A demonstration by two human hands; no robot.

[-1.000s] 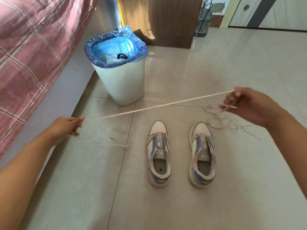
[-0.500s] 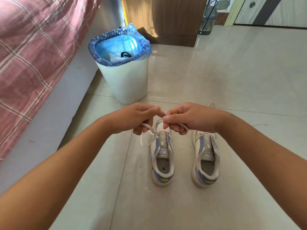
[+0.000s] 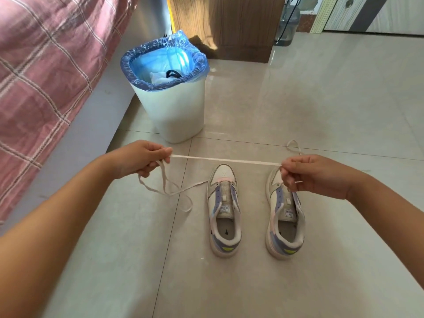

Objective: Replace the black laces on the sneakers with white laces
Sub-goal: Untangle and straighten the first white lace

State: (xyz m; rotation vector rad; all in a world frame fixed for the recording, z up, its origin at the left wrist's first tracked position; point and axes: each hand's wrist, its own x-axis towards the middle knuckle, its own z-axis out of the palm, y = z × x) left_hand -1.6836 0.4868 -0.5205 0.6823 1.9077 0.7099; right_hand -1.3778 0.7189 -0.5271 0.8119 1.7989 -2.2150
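Head view, from the left edge: a pink plaid woven bedspread [image 3: 46,72] hangs over a pale bed base, and beside it stands a white plastic waste bin [image 3: 174,111] lined with a crinkled blue film bag, something black and something white lying inside. Below it the left hand [image 3: 142,160] has its fingers curled round a flat, woven white shoelace [image 3: 226,159], pinching it at the thumb. From that hand the lace runs taut and nearly level to the right hand [image 3: 314,175], which pinches it between thumb and curled fingers. Slack lace drops from the left hand and loops loosely on the glossy beige tiled floor [image 3: 298,99]; another loop shows just beyond the right hand. Under the lace two unlaced low sneakers stand side by side, toes away: the left sneaker [image 3: 224,212] and the right sneaker [image 3: 285,216], both off-white with lavender panels, padded collars and yellow heel marks. The right hand overlaps the right sneaker's toe.

Half a second ago both hands were close together over the left sneaker; now they are apart with the lace stretched between.
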